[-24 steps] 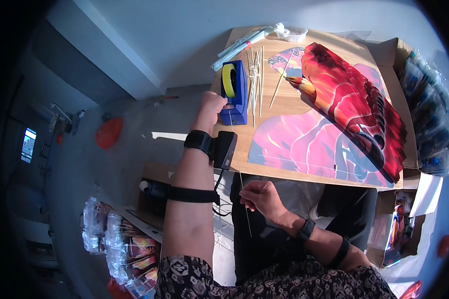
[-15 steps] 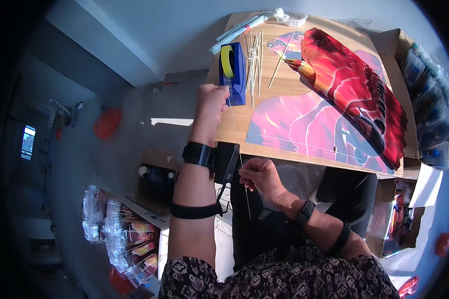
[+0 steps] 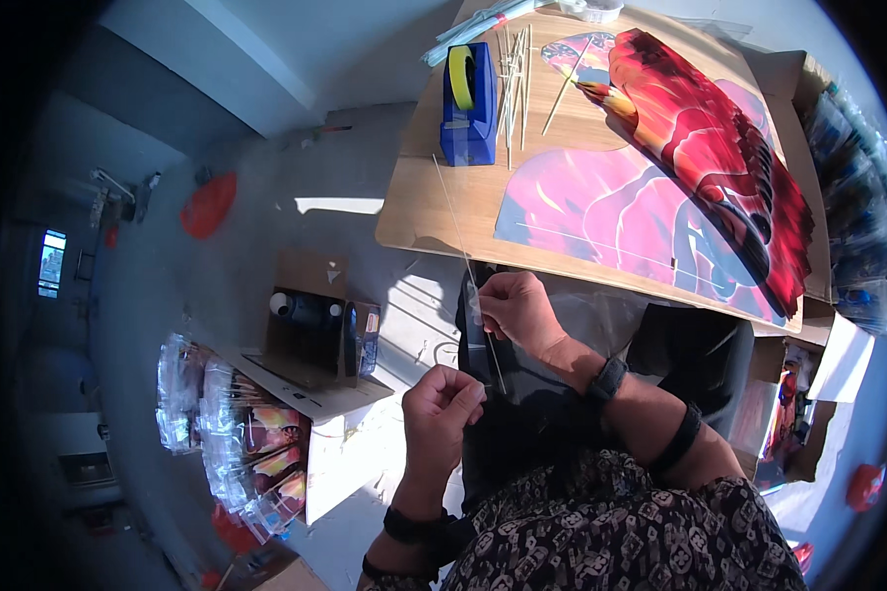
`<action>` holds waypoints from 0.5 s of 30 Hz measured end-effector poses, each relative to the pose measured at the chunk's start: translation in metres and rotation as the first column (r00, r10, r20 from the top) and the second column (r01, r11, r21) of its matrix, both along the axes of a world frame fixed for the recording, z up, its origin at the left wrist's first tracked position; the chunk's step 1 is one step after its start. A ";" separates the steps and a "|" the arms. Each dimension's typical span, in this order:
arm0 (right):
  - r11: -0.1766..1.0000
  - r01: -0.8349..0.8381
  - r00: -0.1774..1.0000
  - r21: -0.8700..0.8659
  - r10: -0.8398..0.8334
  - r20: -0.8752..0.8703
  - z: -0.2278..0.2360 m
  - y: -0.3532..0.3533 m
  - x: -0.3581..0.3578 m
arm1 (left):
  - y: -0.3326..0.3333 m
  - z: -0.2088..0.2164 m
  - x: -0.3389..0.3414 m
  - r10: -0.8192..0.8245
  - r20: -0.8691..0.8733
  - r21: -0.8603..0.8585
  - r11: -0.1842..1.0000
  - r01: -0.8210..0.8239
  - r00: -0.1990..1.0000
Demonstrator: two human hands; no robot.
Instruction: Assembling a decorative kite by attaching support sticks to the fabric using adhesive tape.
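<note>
My right hand [image 3: 524, 313] pinches a long thin stick [image 3: 451, 209] over my lap, just off the table's front edge. The stick slants, its upper end over the tabletop and its lower end above my dark trousers. A whitish, see-through bit, perhaps clear tape, shows beside the right fingertips. My left hand [image 3: 438, 416] is lower and nearer to me, fingers curled and thumb against the index finger, apart from the stick. Whether it pinches anything small cannot be made out. A blue tape dispenser [image 3: 481, 138] with a yellow-cored roll stands on the table's left part.
On the wooden table [image 3: 419, 212] lie several pale sticks [image 3: 511, 89] and a red bird-printed sheet [image 3: 690, 138] over paler pink printed sheets [image 3: 572, 202]. An open carton [image 3: 310, 335] stands left on the floor, near bagged printed goods [image 3: 229, 433]. Another carton [image 3: 808, 414] is at right.
My left hand has come back from the tape dispenser toward my body. The right hand, still holding the stick, has moved slightly up. The view has shifted, showing the table's left corner.
</note>
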State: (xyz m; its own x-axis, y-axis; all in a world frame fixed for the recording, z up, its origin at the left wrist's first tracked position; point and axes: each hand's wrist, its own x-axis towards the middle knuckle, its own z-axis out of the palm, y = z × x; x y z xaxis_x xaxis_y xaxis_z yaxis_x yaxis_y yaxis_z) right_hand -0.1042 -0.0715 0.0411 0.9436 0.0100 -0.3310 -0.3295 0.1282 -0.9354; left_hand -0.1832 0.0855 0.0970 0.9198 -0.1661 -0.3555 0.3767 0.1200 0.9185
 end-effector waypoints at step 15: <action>0.488 0.148 0.943 -0.860 0.193 0.272 -0.029 -0.002 0.126 | 0.018 0.003 0.005 -0.020 -0.055 0.043 0.999 0.023 0.998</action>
